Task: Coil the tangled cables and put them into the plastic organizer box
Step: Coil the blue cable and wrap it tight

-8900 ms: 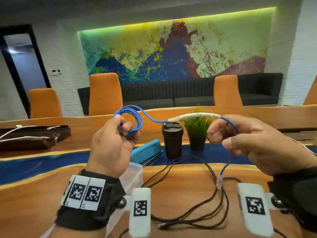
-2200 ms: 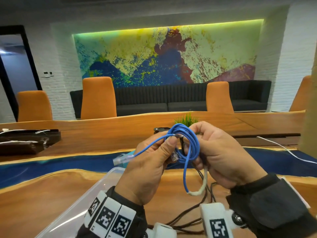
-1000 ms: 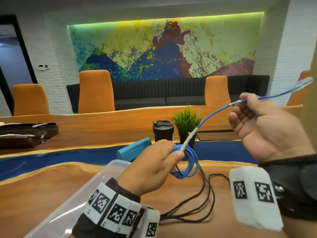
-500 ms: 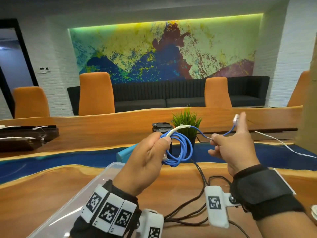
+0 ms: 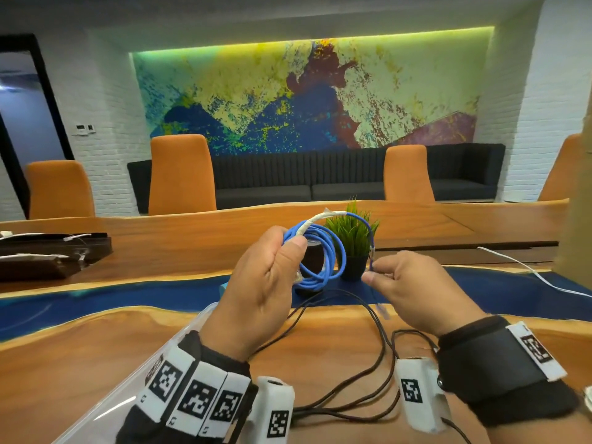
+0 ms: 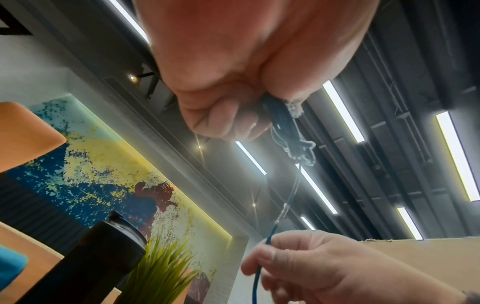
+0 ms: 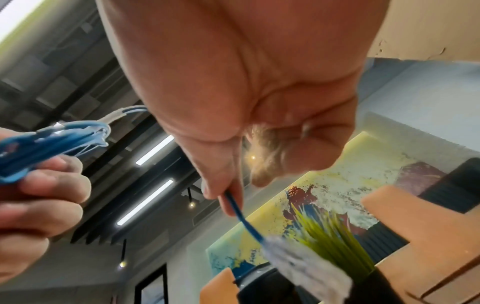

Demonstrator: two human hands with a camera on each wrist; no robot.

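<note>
A blue network cable (image 5: 333, 257) is wound into a small coil above the wooden table. My left hand (image 5: 272, 277) grips the coil between thumb and fingers; the left wrist view shows the bunched strands (image 6: 279, 117) in its fist. A white taped stretch (image 5: 320, 217) arcs over the coil to my right hand (image 5: 400, 283), which pinches the blue free end (image 7: 235, 207) close to its clear plug (image 5: 382, 310). A tangled black cable (image 5: 368, 373) lies on the table under my wrists. The clear plastic organizer box (image 5: 128, 402) sits at lower left, partly hidden by my left forearm.
A black tumbler (image 5: 312, 261) and a small potted green plant (image 5: 352, 241) stand just behind the coil. Part of a teal case (image 5: 224, 287) peeks out left of my left hand. A white cable (image 5: 528, 270) trails at far right. Dark trays (image 5: 48, 254) sit at left.
My right hand has dropped and come in towards the coil, now pinching the free end near the plug. The taped stretch has curved over the top of the coil.
</note>
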